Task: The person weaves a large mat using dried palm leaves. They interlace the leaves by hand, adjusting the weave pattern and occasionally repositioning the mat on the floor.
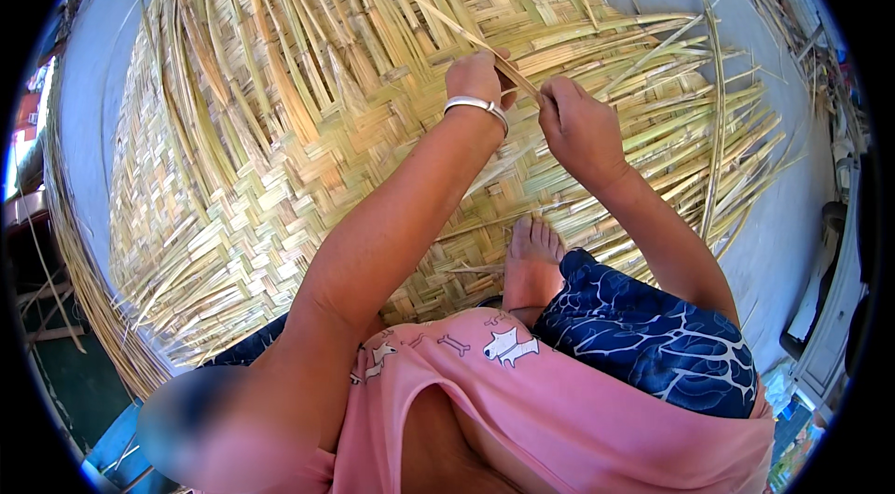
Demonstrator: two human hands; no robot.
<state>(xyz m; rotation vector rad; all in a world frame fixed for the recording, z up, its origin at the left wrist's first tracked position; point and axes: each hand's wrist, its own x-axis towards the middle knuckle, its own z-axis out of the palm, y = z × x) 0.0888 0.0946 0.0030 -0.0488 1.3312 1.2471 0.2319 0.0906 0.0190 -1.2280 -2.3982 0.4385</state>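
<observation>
A large woven mat (280, 214) of pale yellow-green flat reed strips lies spread beneath my hands, in a zigzag weave. Above its middle my left hand (474, 79), with a silver bangle on the wrist, is closed round a long reed strip (419, 2). My right hand (580, 126) pinches the near end of that same strip, just right of my left. From there the strip runs up and left past the mat's far part. Some of my left fingers are hidden behind the hand.
Loose unwoven strip ends fan out at the mat's right side (690, 112) and far left (270, 28). My bare foot (533, 261) rests on the mat. Bundles of long reeds (70, 242) lie along the left edge of the grey floor (103, 37).
</observation>
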